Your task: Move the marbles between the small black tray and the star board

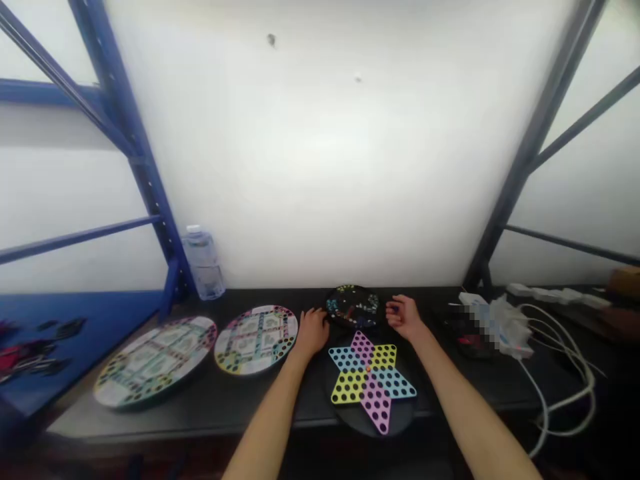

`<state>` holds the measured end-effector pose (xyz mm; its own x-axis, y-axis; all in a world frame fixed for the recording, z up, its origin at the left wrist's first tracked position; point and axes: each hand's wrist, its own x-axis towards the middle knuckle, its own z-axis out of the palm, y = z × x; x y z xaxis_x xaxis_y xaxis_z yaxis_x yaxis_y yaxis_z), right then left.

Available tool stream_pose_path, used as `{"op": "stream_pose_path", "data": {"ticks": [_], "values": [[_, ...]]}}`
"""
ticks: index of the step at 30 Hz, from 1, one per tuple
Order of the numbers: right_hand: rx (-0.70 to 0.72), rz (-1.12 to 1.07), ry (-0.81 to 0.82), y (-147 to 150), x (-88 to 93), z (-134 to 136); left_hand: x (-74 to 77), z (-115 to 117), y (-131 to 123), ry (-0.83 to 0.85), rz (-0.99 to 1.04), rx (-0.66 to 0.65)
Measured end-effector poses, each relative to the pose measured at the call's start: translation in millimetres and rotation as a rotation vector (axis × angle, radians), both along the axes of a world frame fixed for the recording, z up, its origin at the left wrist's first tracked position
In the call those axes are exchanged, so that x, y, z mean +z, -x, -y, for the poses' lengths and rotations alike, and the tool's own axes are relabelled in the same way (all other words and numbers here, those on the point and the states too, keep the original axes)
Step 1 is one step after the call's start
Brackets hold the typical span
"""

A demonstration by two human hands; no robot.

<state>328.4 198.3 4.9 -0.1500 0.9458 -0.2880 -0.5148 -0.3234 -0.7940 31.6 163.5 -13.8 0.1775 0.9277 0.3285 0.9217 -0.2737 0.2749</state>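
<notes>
A round black board with a coloured six-pointed star of holes (371, 383) lies at the near edge of the dark table (240, 400). Behind it sits a round black tray of small coloured marbles (353, 306). My left hand (312, 331) rests on the table just left of the tray, fingers curled. My right hand (404, 316) hovers just right of the tray, fingers pinched on something small and dark that I cannot make out.
Two round printed game boards (257, 338) (155, 360) lie to the left. A clear water bottle (203, 262) stands by the blue shelf post (145, 173). White cables (560, 360) and a power strip (555, 293) lie on the right, and dark clips (30, 347) on the blue shelf.
</notes>
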Motion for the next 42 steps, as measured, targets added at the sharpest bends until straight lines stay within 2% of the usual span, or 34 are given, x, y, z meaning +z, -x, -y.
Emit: {"op": "stream_pose_path", "data": {"ticks": [2, 5, 11, 13, 16, 21, 25, 27, 32, 35, 38, 40, 42], "values": [[-0.062, 0.107, -0.036, 2.9, -6.7, -1.1, -0.4, -0.6, 0.1, 0.001, -0.004, -0.001], [-0.086, 0.417, -0.18, 10.0, -12.3, -0.7, -0.9, -1.3, 0.1, 0.0, -0.007, 0.002], [0.161, 1.266, -0.644, 15.8, -1.8, 3.5, -0.5, -1.0, -0.6, -0.01, -0.008, -0.003], [0.237, 1.4, -0.708, 17.3, 2.5, 3.6, -0.7, -1.0, -0.6, -0.014, -0.007, -0.005], [0.29, 1.489, -0.715, 20.5, 5.0, 2.2, -1.6, -1.2, -0.4, -0.017, -0.004, -0.005], [0.32, 1.478, -0.678, 21.6, 2.9, -2.0, -3.2, -1.8, 0.2, -0.021, -0.002, -0.006], [0.286, 1.314, -0.598, 17.4, -1.4, -3.4, -3.6, -2.2, 0.6, -0.017, 0.002, -0.002], [0.232, 1.082, -0.5, 14.4, -4.0, -2.3, -3.6, -2.1, 0.7, -0.016, 0.004, -0.001], [0.104, 0.219, -0.205, 4.4, -7.6, 2.2, -2.8, -1.2, 0.6, -0.015, 0.006, -0.006], [0.083, -0.008, -0.117, 0.6, -10.1, 1.9, -2.4, -0.9, 0.5, -0.013, 0.008, -0.005], [0.017, 0.067, -0.111, 3.7, -15.0, 0.0, -2.1, -0.9, 0.1, -0.012, 0.01, -0.007], [-0.07, 0.273, -0.159, 9.1, -17.2, -0.2, -1.9, -0.9, -0.2, -0.014, 0.012, -0.006], [-0.117, 0.588, -0.276, 15.1, -16.3, 1.2, -1.4, -0.7, -0.5, -0.014, 0.012, -0.007]]}}
